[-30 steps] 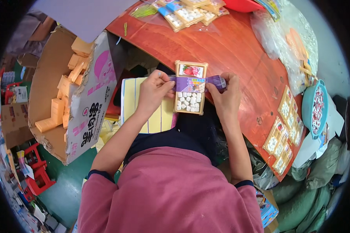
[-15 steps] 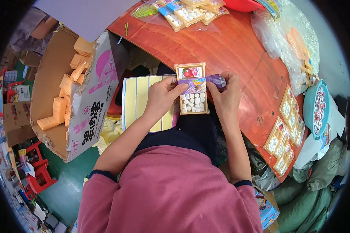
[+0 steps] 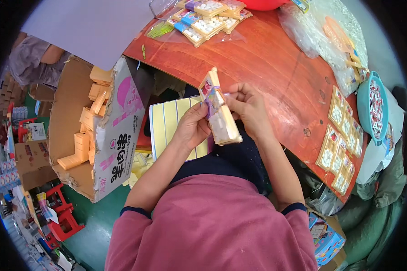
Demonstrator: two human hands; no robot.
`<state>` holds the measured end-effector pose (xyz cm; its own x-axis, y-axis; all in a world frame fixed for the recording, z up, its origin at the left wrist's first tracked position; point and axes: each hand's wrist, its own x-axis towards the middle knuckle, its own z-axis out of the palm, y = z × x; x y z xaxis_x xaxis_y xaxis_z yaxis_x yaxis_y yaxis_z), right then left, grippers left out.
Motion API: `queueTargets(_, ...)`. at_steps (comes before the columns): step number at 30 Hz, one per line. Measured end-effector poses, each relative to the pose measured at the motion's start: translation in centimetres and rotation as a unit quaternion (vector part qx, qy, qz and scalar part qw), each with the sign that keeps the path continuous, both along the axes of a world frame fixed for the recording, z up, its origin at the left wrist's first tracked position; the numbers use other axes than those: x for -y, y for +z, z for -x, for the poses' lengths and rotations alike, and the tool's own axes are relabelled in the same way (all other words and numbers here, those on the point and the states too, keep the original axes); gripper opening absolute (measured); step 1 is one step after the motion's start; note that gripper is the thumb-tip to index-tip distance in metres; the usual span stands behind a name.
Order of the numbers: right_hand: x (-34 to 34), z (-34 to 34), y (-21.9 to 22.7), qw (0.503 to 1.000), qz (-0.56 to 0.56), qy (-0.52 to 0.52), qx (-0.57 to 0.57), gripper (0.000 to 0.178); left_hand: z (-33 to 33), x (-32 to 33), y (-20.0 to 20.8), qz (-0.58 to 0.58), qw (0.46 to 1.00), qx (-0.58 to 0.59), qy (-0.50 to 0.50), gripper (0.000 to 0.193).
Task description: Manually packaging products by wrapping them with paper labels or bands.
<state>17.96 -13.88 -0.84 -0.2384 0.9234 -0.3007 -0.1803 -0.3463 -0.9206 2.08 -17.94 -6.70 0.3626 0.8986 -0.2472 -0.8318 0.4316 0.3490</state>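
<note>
A shallow peach-coloured tray (image 3: 225, 128), filled with small white pieces, is tilted steeply above my lap, its right side edge turned up. Around its middle runs a purple printed label strip (image 3: 209, 108). My left hand (image 3: 192, 126) grips the tray's left side, thumb on the label and fingers underneath. My right hand (image 3: 251, 110) is closed at the tray's right edge, thumb and fingertips pressing where the strip wraps round; its exact pinch is partly hidden. Beneath my left hand lies a yellow sheet stack (image 3: 167, 124) with blue lines.
Filled trays (image 3: 339, 144) lie in rows at the table's right, beside a turquoise basin (image 3: 375, 108) of small packets. More packed trays (image 3: 208, 22) are piled at the far side. A cardboard box (image 3: 117, 131) of orange plastic trays (image 3: 83, 142) stands left.
The tray has turned from face-up to tilted, its right edge raised. My right hand has moved from the strip's loose purple end in to the tray's edge. The view has shifted slightly.
</note>
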Motion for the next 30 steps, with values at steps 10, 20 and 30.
queueTargets(10, -0.5, 1.3, 1.5, 0.988, 0.002, 0.079, 0.130, 0.037, 0.9, 0.3, -1.2, -0.041, 0.997, 0.044, -0.045, 0.039)
queueTargets(20, -1.6, 1.3, 1.1, 0.956, -0.170, 0.019, 0.237, 0.036, 1.9, -1.1, -1.7, -0.050, 0.998, 0.022, 0.010, 0.034)
queueTargets(30, -1.1, -6.7, -0.1, 0.973, -0.127, -0.100, 0.162, 0.014, 3.1, -14.1, 5.8, -0.025, 0.967, -0.147, 0.206, 0.032)
